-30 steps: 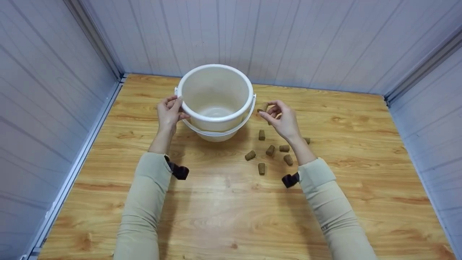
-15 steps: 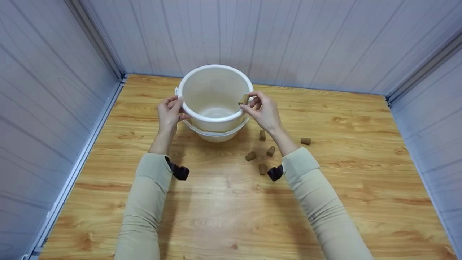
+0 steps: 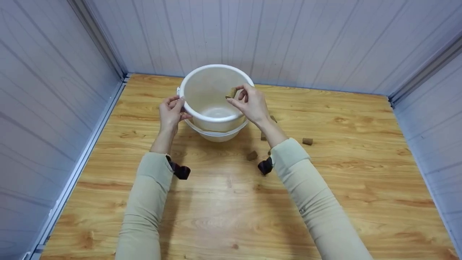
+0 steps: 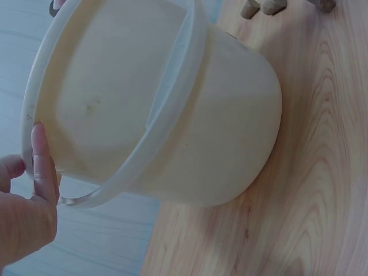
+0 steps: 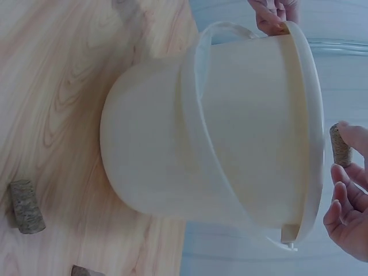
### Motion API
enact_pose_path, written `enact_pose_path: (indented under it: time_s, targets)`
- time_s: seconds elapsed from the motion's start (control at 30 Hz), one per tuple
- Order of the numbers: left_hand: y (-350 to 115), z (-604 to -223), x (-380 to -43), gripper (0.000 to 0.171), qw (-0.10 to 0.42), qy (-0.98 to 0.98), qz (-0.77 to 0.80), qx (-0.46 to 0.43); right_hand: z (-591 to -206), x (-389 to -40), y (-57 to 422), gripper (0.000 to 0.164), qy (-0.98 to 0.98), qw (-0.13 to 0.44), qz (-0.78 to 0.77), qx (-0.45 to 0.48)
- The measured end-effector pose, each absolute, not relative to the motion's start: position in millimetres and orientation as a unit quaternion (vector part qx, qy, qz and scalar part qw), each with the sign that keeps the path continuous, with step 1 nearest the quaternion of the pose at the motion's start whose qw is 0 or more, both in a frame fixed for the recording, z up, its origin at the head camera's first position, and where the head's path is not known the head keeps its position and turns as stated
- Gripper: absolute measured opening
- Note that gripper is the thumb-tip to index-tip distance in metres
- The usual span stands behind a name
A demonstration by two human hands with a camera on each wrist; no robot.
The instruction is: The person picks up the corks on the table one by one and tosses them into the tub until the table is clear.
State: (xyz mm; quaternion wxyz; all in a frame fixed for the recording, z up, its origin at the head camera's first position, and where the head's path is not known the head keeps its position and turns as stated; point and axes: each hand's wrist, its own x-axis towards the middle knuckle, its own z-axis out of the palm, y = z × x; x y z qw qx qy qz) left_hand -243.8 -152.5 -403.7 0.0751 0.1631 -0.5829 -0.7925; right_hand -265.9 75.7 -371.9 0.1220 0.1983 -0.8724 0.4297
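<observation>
A white plastic bucket [image 3: 217, 127] stands upright, its handle hanging down at the front. My left hand [image 3: 170, 113] grips the left side of its rim, thumb and fingers on either side, as the left wrist view also shows. Over the bucket's opening, near the right of the rim, my right hand [image 3: 253, 105] pinches a brown cork stopper [image 3: 231, 93] between thumb and fingertips. The right wrist view has this cork [image 5: 340, 146] above rim level, apart from the bucket. The part of the bucket's inside that shows holds no corks.
Several more corks lie on the wooden surface right of the bucket, among them a lone cork [image 3: 307, 141] and one nearer the front [image 3: 252, 155]. My right forearm hides some. A panelled wall [image 3: 288, 43] rises close behind the bucket, with side walls left and right.
My right hand has moved left with the cork, from beside the bucket, past the rim, to over the opening. The left hand has stayed on the rim.
</observation>
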Motion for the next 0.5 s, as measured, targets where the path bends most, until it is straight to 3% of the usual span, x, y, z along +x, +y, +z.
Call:
enact_pose_path:
  time_s: [0.5]
  targets:
    - [-152,-403,-243,0.027,0.080,-0.591,-0.789,0.145,-362,-277,58,0.038,-0.888,0.107,0.400,0.198]
